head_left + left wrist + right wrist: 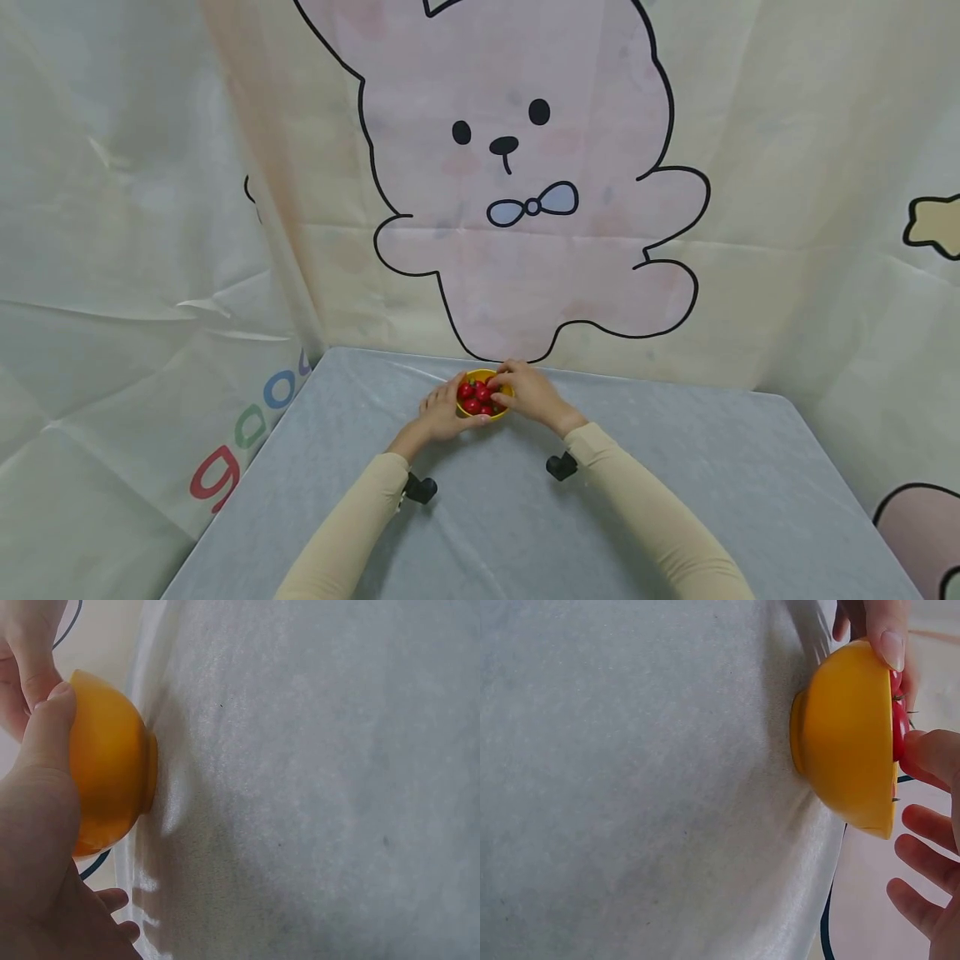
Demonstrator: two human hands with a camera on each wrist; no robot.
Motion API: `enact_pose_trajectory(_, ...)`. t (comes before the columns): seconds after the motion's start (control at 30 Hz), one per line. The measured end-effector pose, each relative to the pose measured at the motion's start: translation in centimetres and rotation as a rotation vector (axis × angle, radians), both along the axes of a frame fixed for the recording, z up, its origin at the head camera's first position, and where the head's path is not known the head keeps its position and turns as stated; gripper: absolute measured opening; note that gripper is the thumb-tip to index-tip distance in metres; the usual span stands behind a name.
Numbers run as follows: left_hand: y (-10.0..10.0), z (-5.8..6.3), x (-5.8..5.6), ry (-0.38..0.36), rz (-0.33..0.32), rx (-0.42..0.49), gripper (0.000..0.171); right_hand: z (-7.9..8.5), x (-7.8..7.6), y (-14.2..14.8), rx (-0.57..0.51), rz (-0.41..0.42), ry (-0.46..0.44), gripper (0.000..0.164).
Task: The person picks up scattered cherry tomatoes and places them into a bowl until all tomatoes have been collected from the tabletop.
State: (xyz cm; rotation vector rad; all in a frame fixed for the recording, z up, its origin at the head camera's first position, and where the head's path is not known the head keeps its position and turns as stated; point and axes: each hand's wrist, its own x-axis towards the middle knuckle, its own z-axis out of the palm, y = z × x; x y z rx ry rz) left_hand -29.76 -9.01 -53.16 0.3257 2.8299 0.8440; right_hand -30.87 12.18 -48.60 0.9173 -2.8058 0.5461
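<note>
A yellow bowl (847, 735) stands upright on the table near its far edge, heaped with several small red cherry tomatoes (473, 406) with thin green stems. My left hand (442, 412) grips the bowl from the left, thumb along the near rim and fingers round the far side. My right hand (531, 392) is over the bowl's right side, its thumb and forefinger at a tomato on top. In the right wrist view the thumb (932, 754) meets that red tomato, and the other fingers are spread apart. The forefinger's contact is partly hidden.
A pale grey cloth covers the table (510, 517). Directly behind the table hangs a cream curtain (750, 292) with a pink cartoon bear; more curtain closes off both sides. Black wrist mounts (561, 467) sit under both cream sleeves.
</note>
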Motion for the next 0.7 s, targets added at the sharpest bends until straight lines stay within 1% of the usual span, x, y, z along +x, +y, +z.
enact_pose_trajectory(0.27,0.0,-0.1,-0.1,-0.005,0.011,0.002,0.106,-0.4,-0.2,0.1,0.012,0.006,-0.015,0.026)
enact_pose_trajectory(0.33,0.1,-0.1,-0.1,-0.012,0.010,0.003,0.106,-0.3,-0.2,0.1,0.004,0.004,-0.018,0.026)
enact_pose_trajectory(0.47,0.1,-0.5,-0.5,-0.009,0.012,0.000,0.107,0.0,0.0,0.3,-0.024,-0.006,-0.029,0.028)
enact_pose_trajectory(0.53,0.0,-0.6,-0.5,-0.004,0.005,0.003,0.107,0.1,0.1,0.5,-0.031,-0.014,-0.039,0.029)
enact_pose_trajectory(0.63,-0.2,0.0,-0.3,-0.002,-0.012,0.033,0.109,0.3,0.3,1.1,-0.041,-0.020,-0.044,0.032)
enact_pose_trajectory(0.7,-0.4,0.6,-0.2,0.001,-0.024,0.048,0.109,0.6,0.5,1.7,-0.046,-0.018,-0.036,0.036)
